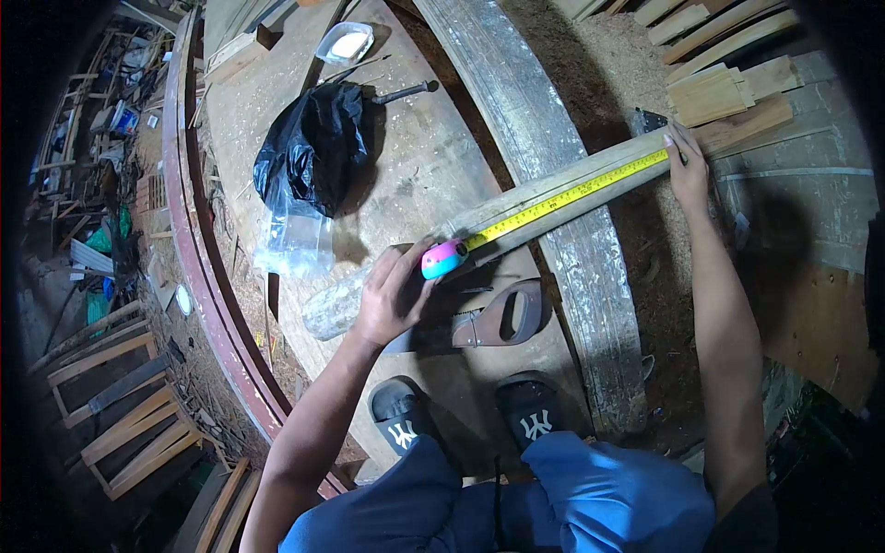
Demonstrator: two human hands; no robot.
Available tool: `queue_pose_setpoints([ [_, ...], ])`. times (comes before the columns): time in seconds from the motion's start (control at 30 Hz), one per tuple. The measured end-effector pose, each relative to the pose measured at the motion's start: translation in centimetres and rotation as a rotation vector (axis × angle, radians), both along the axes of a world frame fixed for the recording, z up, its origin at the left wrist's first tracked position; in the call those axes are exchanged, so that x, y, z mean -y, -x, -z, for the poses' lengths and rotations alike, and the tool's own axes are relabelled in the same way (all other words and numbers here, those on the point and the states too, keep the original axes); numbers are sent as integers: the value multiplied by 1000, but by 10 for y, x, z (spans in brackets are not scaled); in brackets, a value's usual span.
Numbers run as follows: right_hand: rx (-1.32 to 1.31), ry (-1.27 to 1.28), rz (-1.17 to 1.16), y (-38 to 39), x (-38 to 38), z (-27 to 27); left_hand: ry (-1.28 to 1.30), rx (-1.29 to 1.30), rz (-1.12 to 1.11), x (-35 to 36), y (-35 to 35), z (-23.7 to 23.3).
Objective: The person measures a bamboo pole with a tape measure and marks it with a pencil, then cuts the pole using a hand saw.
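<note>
A long round wooden pole (336, 309) lies slantwise in front of me, across the plywood board and a weathered beam. My left hand (389, 293) is closed around a pink and blue tape measure (444, 261) resting on the pole. From its case the yellow blade (572, 194) runs along the pole's upper side to the right. At that far end my right hand (688, 173) pinches the blade against the wood, with the tip partly hidden by the fingers. Below the pole, near my left hand, is a handsaw (493, 323) with a brown handle; its blade is partly covered.
On the plywood board (415, 157) are a black plastic bag (318, 138), a hammer-like tool (406, 92) and a clear container (345, 42). A painted beam (590, 276) crosses beside it. Cut wood pieces (710, 97) lie upper right; wooden frames (138, 433) stand lower left.
</note>
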State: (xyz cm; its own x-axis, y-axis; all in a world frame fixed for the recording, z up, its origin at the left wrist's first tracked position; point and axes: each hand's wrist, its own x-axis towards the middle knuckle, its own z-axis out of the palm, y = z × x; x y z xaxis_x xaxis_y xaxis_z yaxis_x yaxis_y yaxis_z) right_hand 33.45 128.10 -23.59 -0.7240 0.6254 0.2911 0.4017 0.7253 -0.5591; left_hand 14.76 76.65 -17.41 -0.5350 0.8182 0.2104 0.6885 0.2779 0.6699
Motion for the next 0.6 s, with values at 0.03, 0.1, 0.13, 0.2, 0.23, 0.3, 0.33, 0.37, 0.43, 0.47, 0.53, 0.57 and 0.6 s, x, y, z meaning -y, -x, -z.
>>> queue_pose_setpoints([
  [0.03,1,-3,4,0,1,0,-29,-8,12,-1,0,0],
  [0.1,1,-5,6,1,1,-1,-58,-16,23,-2,2,-1],
  [0.13,-5,-10,3,0,1,0,-48,-8,26,-1,2,-1],
  [0.2,-11,-14,-2,1,2,-1,-38,0,27,0,1,-1],
  [0.23,0,-6,10,1,4,-3,-50,-4,27,-1,1,0],
  [0.3,12,3,22,1,6,-6,-61,-8,27,-1,1,0],
  [0.33,16,4,25,2,7,-8,-58,-8,28,0,1,0],
  [0.37,21,6,28,3,9,-9,-54,-8,30,0,1,-1],
  [0.43,27,-19,18,2,6,-6,-49,-2,26,0,1,0],
  [0.47,33,-45,7,1,5,-5,-45,3,23,1,1,0],
  [0.53,47,-53,42,2,8,-5,-36,11,18,2,1,2],
  [0.57,59,-59,77,2,10,-6,-27,16,13,2,1,2],
  [0.6,59,-60,78,1,7,-3,-28,16,13,2,1,2],
])
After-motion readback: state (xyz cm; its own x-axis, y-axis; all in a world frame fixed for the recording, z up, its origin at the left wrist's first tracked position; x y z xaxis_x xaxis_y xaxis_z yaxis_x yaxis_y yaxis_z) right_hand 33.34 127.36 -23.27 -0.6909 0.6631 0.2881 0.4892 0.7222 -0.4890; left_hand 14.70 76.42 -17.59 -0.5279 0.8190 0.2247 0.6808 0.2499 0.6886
